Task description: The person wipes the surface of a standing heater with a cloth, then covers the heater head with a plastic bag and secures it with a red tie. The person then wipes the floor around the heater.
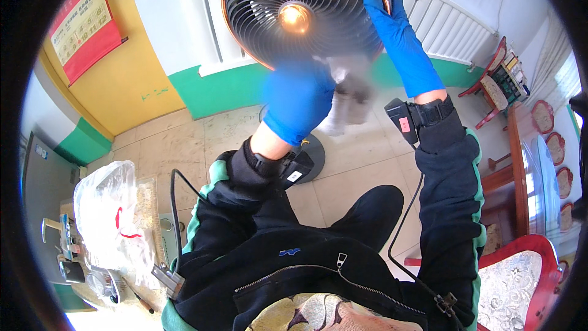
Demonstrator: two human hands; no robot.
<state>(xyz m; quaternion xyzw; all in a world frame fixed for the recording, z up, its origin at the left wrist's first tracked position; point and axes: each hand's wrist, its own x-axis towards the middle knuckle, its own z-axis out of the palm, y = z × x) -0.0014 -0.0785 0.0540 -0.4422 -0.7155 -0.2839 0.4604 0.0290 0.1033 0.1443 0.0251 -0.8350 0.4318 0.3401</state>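
Note:
A floor fan's round head (257,14), with dark curved grille blades, a copper-coloured rim and a shiny copper hub, tilts before me at the top of the view. My right hand (406,50), in a blue glove, grips the rim at its right side, thumb in front and fingers behind. Blurred by motion, my left hand (298,103), also gloved in blue, is closed on a greyish-white cloth (347,101) at the grille's lower edge. The cloth hangs down to the right of that hand. Part of the fan's round dark base (317,156) shows on the floor beneath my left wrist.
A white radiator (450,32) runs along the wall behind the fan. At left, a small table holds a plastic bag (108,216) and a screwdriver-like tool (140,296). Red-framed chairs (514,285) and a glass-topped wooden table (521,170) stand at right. Cables run along both my sleeves.

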